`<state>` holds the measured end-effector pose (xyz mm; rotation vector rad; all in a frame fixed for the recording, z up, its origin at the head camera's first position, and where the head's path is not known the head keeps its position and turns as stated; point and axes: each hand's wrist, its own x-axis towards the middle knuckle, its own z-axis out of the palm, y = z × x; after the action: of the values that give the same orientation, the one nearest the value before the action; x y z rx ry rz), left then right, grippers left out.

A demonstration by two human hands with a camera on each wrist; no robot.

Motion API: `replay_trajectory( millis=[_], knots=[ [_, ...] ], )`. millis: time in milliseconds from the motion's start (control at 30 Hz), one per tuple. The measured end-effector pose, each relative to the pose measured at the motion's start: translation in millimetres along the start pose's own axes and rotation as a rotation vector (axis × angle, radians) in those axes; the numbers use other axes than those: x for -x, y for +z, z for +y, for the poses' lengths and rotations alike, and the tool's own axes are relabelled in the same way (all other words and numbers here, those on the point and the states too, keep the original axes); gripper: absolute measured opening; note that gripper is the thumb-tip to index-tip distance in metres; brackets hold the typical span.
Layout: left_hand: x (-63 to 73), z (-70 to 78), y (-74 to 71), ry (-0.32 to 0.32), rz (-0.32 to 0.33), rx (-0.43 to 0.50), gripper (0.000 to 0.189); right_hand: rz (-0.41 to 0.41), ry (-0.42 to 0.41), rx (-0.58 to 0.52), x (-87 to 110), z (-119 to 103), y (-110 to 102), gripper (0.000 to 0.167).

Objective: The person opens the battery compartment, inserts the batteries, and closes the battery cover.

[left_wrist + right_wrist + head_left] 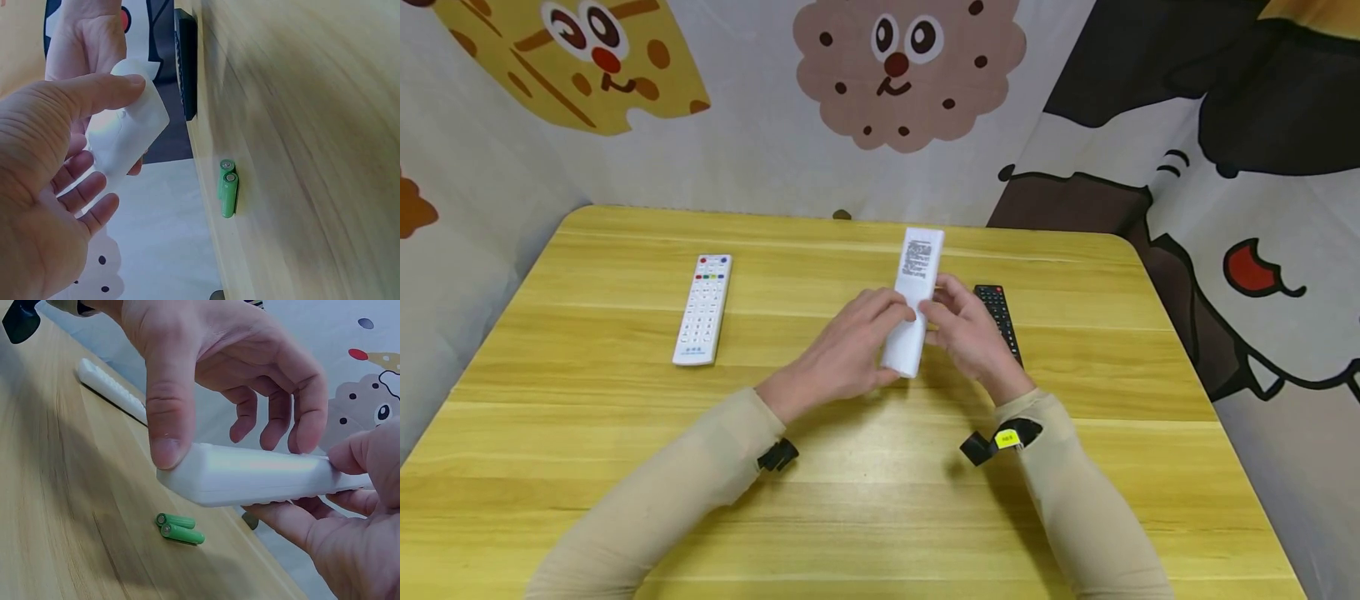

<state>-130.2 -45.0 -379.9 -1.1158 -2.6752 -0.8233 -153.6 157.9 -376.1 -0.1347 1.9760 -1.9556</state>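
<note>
A white remote control [917, 287] is held above the table with its back up and printed text at its far end. My right hand [970, 333] grips its right edge, thumb on the back and fingers underneath. From the other side, my left hand [850, 342] has its thumb at the near end and its index fingertip on the back. In the right wrist view the left thumb presses that white end. Two green batteries [181, 529] lie side by side on the table below; the head view does not show them.
Another white remote control [702, 310] lies buttons up on the left of the wooden table [865, 492]. A black remote control [997, 317] rests behind my right hand, partly covered by it. Cartoon-printed cloth [737, 167] hangs around the table.
</note>
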Motion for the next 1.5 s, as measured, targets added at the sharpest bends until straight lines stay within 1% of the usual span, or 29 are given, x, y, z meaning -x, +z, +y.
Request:
replay_trajectory(
  millis=[67, 200, 333, 467, 600, 833, 1100, 1500],
  knots=[
    [0.0, 0.0, 0.3, 0.015, -0.004, -0.029, 0.074, 0.011, 0.005, 0.006, 0.0, -1.3, -0.3, 0.050],
    [0.5, 0.0, 1.4, 0.038, -0.011, -0.083, 0.071, 0.026, -0.001, 0.058, 0.1, -3.0, -1.4, 0.048],
    [1.0, 0.5, 1.9, 0.049, -0.008, -0.101, 0.069, 0.038, -0.011, 0.096, 0.4, -3.8, -2.8, 0.047],
    [1.0, 0.6, 1.4, 0.048, -0.015, -0.095, 0.070, 0.046, -0.013, 0.110, 0.4, -3.5, -3.2, 0.046],
    [0.5, 0.3, 0.1, 0.039, -0.028, -0.074, 0.073, 0.046, -0.025, 0.096, 0.9, -1.9, -2.0, 0.045],
    [-1.3, -0.9, -2.4, 0.046, -0.041, -0.062, 0.078, 0.032, -0.046, 0.076, 1.7, 0.1, 0.8, 0.045],
    [-1.8, -0.6, -3.5, 0.026, -0.069, -0.057, 0.080, 0.040, -0.051, 0.091, 1.0, 0.4, 4.7, 0.042],
    [1.1, -1.1, -5.9, 0.025, -0.045, -0.027, 0.079, 0.069, -0.026, 0.085, 1.0, 2.5, 2.8, 0.041]
  ],
)
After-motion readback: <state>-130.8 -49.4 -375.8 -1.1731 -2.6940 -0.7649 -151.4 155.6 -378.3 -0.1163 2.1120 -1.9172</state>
